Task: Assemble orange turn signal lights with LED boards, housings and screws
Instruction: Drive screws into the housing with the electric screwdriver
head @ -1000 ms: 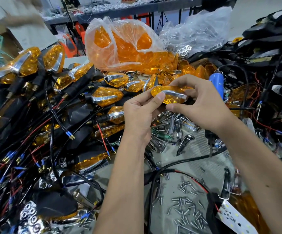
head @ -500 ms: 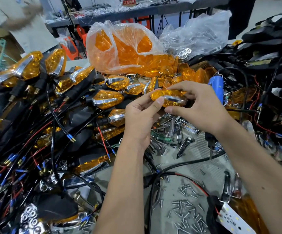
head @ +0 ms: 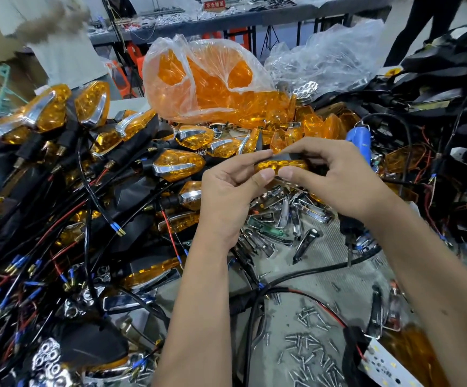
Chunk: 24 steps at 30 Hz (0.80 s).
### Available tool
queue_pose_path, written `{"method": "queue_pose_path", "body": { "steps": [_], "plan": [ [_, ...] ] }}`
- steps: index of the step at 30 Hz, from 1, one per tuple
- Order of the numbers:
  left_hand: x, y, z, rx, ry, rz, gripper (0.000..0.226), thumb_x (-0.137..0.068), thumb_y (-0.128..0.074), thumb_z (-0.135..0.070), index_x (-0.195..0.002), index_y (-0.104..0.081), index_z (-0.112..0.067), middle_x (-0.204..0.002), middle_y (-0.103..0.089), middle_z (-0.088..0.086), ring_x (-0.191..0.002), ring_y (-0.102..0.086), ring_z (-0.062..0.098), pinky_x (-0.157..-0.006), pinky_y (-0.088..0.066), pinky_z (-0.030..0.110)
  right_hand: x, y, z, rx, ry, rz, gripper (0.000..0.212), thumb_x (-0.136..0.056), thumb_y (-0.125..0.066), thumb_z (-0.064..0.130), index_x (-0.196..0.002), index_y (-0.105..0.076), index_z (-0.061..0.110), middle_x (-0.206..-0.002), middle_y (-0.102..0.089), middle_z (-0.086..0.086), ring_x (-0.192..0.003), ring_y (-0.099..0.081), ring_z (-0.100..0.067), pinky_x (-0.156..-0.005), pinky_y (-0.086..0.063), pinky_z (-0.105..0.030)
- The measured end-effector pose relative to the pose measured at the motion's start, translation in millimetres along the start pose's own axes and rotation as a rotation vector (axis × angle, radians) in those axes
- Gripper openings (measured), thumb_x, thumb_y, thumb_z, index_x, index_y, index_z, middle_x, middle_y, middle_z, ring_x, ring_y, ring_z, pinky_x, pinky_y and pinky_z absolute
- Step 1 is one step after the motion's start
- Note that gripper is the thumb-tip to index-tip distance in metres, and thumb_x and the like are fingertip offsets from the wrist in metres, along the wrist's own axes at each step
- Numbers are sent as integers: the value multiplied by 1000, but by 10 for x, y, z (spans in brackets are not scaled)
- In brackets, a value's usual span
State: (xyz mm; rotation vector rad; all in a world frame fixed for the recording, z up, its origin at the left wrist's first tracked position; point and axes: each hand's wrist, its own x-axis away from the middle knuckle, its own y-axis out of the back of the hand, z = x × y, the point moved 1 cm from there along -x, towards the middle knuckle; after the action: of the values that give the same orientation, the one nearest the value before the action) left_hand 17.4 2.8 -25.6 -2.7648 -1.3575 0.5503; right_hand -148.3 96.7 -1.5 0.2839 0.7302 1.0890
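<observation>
Behind the crowded tabletop, a bag holds orange covers. Both hands pinch one orange light lying sideways between them, left hand and right hand equally near.

Brightness: my table is evenly and brightly lit, apparently from overhead.
Shadows: soft and faint under my hands, no hard edges.
Glare: white glints on the plastic bag at 12 o'clock and on the chrome trims near centre.
Blur: a brown smear at 11 o'clock; far background soft.
Distortion: wide-angle bending toward 3 and 9 o'clock; my forearms look stretched at 6 o'clock.
</observation>
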Motion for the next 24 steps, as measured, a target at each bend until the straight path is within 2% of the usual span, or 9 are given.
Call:
{"method": "queue_pose_path", "body": {
  "steps": [3,6,8,11,14,16,18,21,24],
  "plan": [
    [18,-18,-20,5,11,-16,26,-90,-75,-2,-107,-79,-22,-100,-81,5,-93,-78,21,-74,-62,27,8,-27,7,-48,-36,7,19,-93,-75,32,-109,-74,22,-96,-72,2,-90,-69,-20,-86,-57,-46],
    [10,12,-30,74,37,-41,24,-80,-80,-16,-103,-82,-23,-96,-81,9,-90,-78,24,-79,-65,38,-4,-62,38,-54,-27,-22,15,-94,-75,34,-103,-72,22,-90,-70,-3,-84,-67,-26,-79,-57,-47],
    [9,8,-28,98,76,-72,26,-77,-80,-20,-104,-82,-20,-95,-80,11,-89,-77,24,-78,-65,38,-22,-88,70,-26,-23,-26,14,-98,-70,38,-99,-72,24,-84,-68,1,-77,-64,-23,-72,-55,-43],
    [8,-3,1,93,180,-98,27,-77,-81,-28,-101,-83,-16,-92,-79,12,-78,-74,24,-72,-63,30,-6,-159,98,113,-47,-37,37,-106,-47,50,-82,-62,27,-67,-56,5,-62,-51,-16,-63,-47,-45],
    [4,-10,35,-13,199,-89,26,-80,-83,-38,-85,-80,-12,-78,-74,10,-64,-70,23,-63,-61,27,7,-204,108,182,-139,-59,53,-110,-32,49,-65,-40,23,-51,-40,10,-46,-39,-9,-52,-36,-35],
    [5,-47,47,-110,157,-107,30,-86,-81,-44,-80,-72,-16,-72,-66,6,-61,-65,16,-57,-57,26,-26,-171,125,123,-237,-46,57,-112,-29,45,-65,-39,14,-43,-34,10,-37,-33,-9,-44,-33,-26],
    [0,-117,24,-141,80,-142,24,-89,-76,-49,-77,-72,-29,-76,-64,-5,-71,-60,12,-65,-55,30,-61,-116,169,-15,-371,7,54,-112,-29,44,-75,-48,9,-51,-40,-1,-39,-35,-12,-40,-33,-23],
    [-33,-206,-44,104,43,-238,37,-92,-68,-51,-66,-69,-25,-84,-68,-3,-83,-60,16,-81,-52,37,-35,-130,269,-203,-586,161,44,-108,-31,43,-94,-55,9,-53,-55,-8,-36,-37,-14,-36,-27,-18],
    [-38,-285,-78,459,89,-268,60,-103,-50,-51,-54,-53,-17,-67,-56,2,-68,-53,19,-79,-47,34,8,-281,356,-260,-684,302,34,-104,-31,40,-94,-51,14,-52,-55,-5,-34,-28,-13,-38,-19,-16]
  ]
}}
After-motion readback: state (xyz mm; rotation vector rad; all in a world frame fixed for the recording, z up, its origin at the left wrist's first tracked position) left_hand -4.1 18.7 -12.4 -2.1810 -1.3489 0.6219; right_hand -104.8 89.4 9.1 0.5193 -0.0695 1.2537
